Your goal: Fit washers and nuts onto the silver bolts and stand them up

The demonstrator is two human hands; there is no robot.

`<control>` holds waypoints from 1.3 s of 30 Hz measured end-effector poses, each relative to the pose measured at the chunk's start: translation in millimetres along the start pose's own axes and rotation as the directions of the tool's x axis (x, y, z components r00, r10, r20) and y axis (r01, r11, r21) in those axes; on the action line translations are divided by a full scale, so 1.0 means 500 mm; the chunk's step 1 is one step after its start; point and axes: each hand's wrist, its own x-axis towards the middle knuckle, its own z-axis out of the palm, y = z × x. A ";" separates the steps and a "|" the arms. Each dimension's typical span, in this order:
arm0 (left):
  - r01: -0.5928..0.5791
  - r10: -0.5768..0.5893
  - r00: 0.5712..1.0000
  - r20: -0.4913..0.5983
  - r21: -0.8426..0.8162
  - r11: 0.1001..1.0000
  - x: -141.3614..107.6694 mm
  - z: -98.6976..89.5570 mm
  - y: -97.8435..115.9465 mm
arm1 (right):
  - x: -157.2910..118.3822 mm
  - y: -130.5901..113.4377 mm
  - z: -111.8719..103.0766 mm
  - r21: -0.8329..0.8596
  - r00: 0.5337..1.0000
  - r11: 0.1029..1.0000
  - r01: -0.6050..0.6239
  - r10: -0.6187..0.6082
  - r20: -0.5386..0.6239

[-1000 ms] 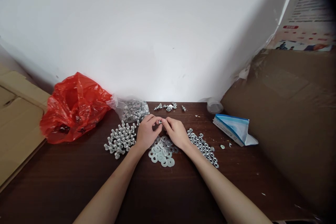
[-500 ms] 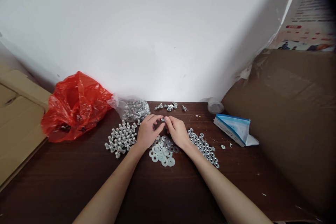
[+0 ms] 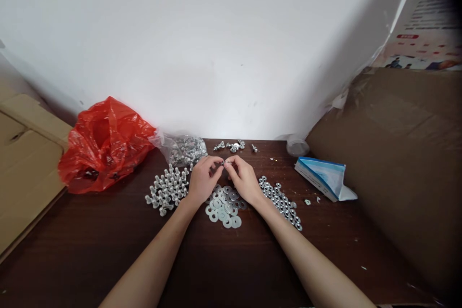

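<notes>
Above the washers, my left hand [image 3: 204,179] pinches a small metal bolt [image 3: 223,163] between thumb and fingertips. The fingertips of my right hand [image 3: 244,178] close on the other end of the same bolt. Any nut or washer on it is too small and covered to make out. Flat round washers [image 3: 221,214] lie in a loose pile just below both hands. Left of my left hand, many bolts [image 3: 166,187] stand on their heads in a cluster. Flanged nuts [image 3: 283,204] are spread beside my right wrist.
Several bolts with washers fitted [image 3: 236,146] lie near the wall. A clear bag of hardware [image 3: 187,150] adjoins a red plastic bag [image 3: 108,147]. To the right are a round clear container [image 3: 298,146] and a blue-white packet [image 3: 321,178]. Cardboard [image 3: 29,173] flanks the dark table [image 3: 224,269].
My right fingertips have shifted slightly around the bolt, while both hands stay in about the same place. The whole view has moved a little; the piles look the same.
</notes>
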 end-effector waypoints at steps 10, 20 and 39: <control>-0.005 0.005 0.999 -0.047 -0.002 1.000 0.001 0.003 -0.003 | 0.000 0.003 0.001 0.010 0.995 0.995 0.097 -0.097 0.010; -0.006 0.008 0.998 -0.069 0.037 0.999 0.002 0.006 0.003 | 0.000 0.008 0.005 -0.023 0.986 0.985 0.168 -0.168 0.003; -0.001 0.002 0.999 -0.035 0.043 0.999 0.002 0.004 0.004 | 0.000 0.013 0.005 -0.056 0.990 0.989 0.137 -0.138 -0.016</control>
